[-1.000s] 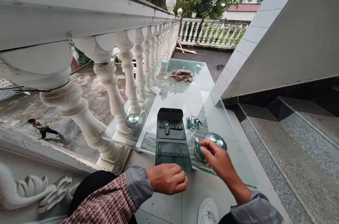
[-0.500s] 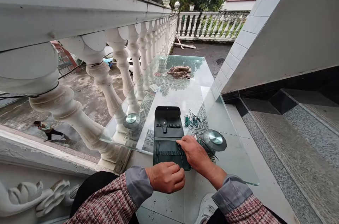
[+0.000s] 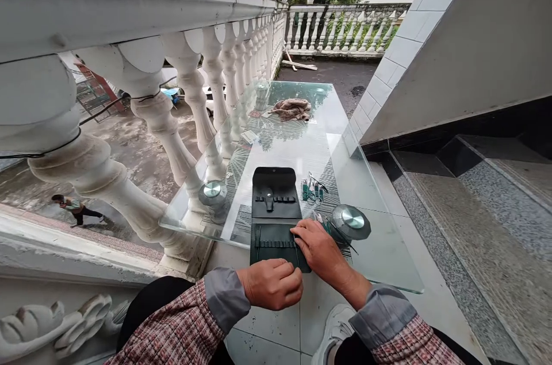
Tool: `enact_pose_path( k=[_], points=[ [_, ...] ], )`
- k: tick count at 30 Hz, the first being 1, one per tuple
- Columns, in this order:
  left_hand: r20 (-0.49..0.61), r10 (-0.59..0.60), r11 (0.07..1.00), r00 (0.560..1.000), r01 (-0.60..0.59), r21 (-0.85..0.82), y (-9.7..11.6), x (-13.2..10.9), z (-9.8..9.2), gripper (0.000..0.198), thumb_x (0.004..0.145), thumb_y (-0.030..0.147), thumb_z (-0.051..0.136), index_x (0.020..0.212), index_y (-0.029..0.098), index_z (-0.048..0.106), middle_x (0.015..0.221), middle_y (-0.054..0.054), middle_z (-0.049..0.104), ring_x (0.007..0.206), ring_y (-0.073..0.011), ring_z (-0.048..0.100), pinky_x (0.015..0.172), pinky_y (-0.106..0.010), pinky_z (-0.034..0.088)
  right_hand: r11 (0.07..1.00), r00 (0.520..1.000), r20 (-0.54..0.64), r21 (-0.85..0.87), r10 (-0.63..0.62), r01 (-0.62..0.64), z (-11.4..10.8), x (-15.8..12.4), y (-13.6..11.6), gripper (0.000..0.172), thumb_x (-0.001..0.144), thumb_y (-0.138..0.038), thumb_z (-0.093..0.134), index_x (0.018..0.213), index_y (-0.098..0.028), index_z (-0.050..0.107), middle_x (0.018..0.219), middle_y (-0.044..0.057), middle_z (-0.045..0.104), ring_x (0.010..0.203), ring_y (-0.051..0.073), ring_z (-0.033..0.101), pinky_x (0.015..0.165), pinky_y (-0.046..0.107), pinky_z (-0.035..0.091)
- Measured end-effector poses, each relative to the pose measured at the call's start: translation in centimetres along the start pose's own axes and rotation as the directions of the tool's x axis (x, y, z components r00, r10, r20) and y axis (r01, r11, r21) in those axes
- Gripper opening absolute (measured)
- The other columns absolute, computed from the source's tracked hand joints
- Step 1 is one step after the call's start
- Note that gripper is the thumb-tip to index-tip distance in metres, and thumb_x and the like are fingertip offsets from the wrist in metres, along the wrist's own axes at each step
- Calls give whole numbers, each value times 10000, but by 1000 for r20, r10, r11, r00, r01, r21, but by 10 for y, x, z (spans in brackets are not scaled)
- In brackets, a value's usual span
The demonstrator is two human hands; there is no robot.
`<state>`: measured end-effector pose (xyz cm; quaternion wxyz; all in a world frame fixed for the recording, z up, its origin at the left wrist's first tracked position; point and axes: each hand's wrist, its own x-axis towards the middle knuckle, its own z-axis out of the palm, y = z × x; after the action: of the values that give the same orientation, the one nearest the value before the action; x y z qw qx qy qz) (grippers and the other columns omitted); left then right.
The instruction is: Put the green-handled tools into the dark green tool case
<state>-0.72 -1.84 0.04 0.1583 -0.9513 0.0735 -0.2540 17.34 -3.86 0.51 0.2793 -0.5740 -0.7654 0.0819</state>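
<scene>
A dark green tool case (image 3: 276,210) lies unfolded on the near end of a glass table top (image 3: 302,146). My right hand (image 3: 319,250) rests on the lower right part of the case with its fingers pinched on a thin metal tool in the elastic loops. My left hand (image 3: 272,283) is closed in a loose fist just below the case's near edge, with nothing visible in it. Small green-handled manicure tools (image 3: 314,188) lie in a heap right of the case. More thin tools (image 3: 334,230) lie beside my right hand.
Two round metal table fittings (image 3: 351,220) (image 3: 212,191) sit at the near corners. A crumpled brown cloth (image 3: 294,108) lies at the far end. A white balustrade (image 3: 172,100) runs along the left, steps (image 3: 474,198) rise on the right. A person (image 3: 74,207) walks below.
My right hand left the tools by the right metal fitting and moved left onto the case's lower flap. My left hand stayed in place. The view tilted down slightly.
</scene>
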Motion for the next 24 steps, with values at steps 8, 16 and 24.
enact_pose_path(
  k=[8,16,24],
  points=[
    [21,-16,999,1000,15,32,0,-1,-4,195,905,190,466,991,92,611,1069,-143,630,950,-217,604,860,-355,501,958,910,-298,89,287,-273,-49,-1,40,248,824,-293,462,1003,-196,603,945,78,620,849,199,569,772,343,452],
    [64,-36,999,997,35,30,1,6,-3,184,894,149,455,969,82,609,1023,-151,636,893,-199,612,832,-352,515,838,849,-55,-145,525,-527,-62,-20,71,99,756,-279,538,729,-212,605,743,3,602,695,142,557,607,241,366],
    [47,-53,998,997,51,38,1,9,-1,181,888,128,451,947,89,618,1017,-141,637,871,-184,612,827,-332,520,824,859,-56,-258,509,-504,-50,-18,56,130,812,-182,529,683,-198,529,759,21,555,717,149,521,569,253,272]
  ],
)
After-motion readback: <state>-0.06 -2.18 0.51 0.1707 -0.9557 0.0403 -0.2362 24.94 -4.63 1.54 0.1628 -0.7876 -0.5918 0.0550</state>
